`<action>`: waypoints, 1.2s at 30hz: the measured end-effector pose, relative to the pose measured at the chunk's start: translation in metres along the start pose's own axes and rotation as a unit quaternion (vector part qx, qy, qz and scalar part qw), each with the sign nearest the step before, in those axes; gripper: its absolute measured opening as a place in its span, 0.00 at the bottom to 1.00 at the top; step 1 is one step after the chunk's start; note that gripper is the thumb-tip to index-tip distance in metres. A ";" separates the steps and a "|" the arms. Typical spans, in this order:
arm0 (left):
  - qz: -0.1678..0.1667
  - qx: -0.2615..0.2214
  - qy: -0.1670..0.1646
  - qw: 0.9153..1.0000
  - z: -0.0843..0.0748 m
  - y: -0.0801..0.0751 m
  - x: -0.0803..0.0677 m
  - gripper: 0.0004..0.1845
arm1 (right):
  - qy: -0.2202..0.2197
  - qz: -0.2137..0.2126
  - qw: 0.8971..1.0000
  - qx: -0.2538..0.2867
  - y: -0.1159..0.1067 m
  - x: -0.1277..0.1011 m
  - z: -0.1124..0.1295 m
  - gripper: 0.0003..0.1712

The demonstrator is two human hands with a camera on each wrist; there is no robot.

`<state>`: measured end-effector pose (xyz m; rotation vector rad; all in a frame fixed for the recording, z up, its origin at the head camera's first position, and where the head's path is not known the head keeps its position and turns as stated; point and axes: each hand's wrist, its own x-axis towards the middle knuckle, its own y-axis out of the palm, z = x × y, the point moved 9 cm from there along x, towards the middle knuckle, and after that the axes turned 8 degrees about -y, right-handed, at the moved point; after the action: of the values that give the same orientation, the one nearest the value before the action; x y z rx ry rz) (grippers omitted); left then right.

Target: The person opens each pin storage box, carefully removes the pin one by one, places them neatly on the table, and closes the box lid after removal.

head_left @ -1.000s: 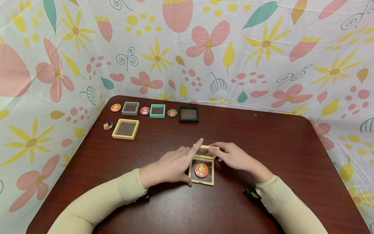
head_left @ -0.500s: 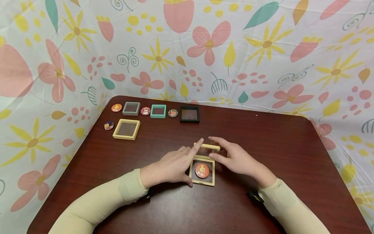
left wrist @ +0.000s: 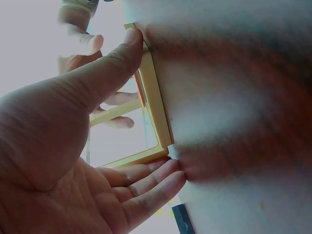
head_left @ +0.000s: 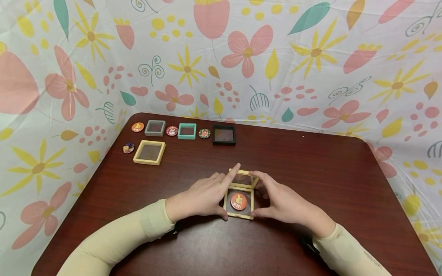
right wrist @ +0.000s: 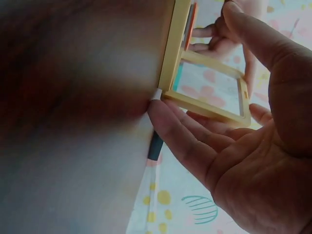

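A yellow-rimmed display frame (head_left: 239, 216) lies unfolded before me, its hinged lid (head_left: 244, 184) tilted up at the far side. On its clear lower half rests a round orange badge (head_left: 238, 201) with a thumbs-up picture. My left hand (head_left: 203, 196) holds the frame's left side, thumb at the near corner and fingers by the hinge, as the left wrist view shows along the yellow rim (left wrist: 155, 97). My right hand (head_left: 288, 201) spans the right side with fingers spread. Its fingers lie behind the raised lid (right wrist: 207, 113); its thumb is near the front corner.
Toward the back left stand a grey frame (head_left: 155, 133), a teal frame (head_left: 187, 137) and a black frame (head_left: 224, 142), with round badges (head_left: 172, 131) between them. Another yellow frame (head_left: 146, 161) and a dark badge (head_left: 128, 148) lie nearer. A floral cloth (head_left: 297, 84) hangs behind the table.
My right hand has let go of the lid and spread, its thumb moving down to the frame's near right corner. My left hand has stayed in place. The lid still stands tilted.
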<state>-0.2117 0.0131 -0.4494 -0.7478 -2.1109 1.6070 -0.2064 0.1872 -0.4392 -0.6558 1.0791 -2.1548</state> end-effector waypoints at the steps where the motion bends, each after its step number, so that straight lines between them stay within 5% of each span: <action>1: -0.001 0.000 0.000 1.000 0.000 0.000 0.000 0.90 | 0.000 0.001 1.000 -0.008 0.001 0.000 0.001 0.68; 18: 0.012 0.003 0.001 1.000 0.000 -0.001 -0.002 0.92 | 0.006 0.004 0.996 -0.088 0.008 0.001 0.006 0.78; 24: 0.017 -0.040 -0.005 0.999 0.007 -0.022 -0.005 0.91 | 0.011 0.004 0.996 -0.091 0.008 0.001 0.006 0.78; 31: -0.037 -0.102 -0.016 0.994 0.008 -0.064 -0.015 0.66 | 0.015 0.003 0.995 -0.103 0.008 0.001 0.005 0.78; 36: -0.042 -0.128 0.001 0.991 -0.004 -0.066 -0.015 0.41 | 0.013 -0.002 0.994 -0.106 0.006 0.001 0.006 0.76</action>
<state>-0.2096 -0.0070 -0.3846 -0.7279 -2.3429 1.3063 -0.2009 0.1802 -0.4406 -0.7261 1.3345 -2.0741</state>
